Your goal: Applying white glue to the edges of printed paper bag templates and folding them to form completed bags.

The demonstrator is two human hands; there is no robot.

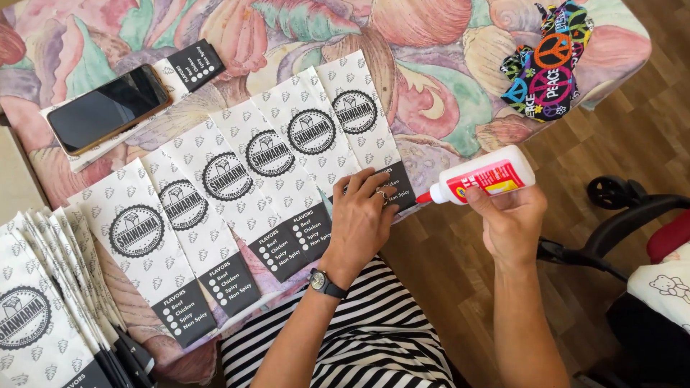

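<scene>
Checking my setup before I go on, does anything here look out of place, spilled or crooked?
No spill or damage shows. The white printed paper sleeves lie in a neat overlapping row on the floral tablecloth. The left hand presses one; the right hand holds the white glue bottle sideways beyond the table edge.

Glossy white plastic glue bottle (489, 179), matt printed paper sleeves (215, 215), soft patterned tablecloth (431, 79), glossy black phone screen (108, 108), wood-look floor (445, 273)

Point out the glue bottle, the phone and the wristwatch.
glue bottle (492, 177), head view, on the middle of its white body.
phone (109, 108), head view, on the middle of its dark screen.
wristwatch (317, 281), head view, on its round face, on the left wrist.
</scene>
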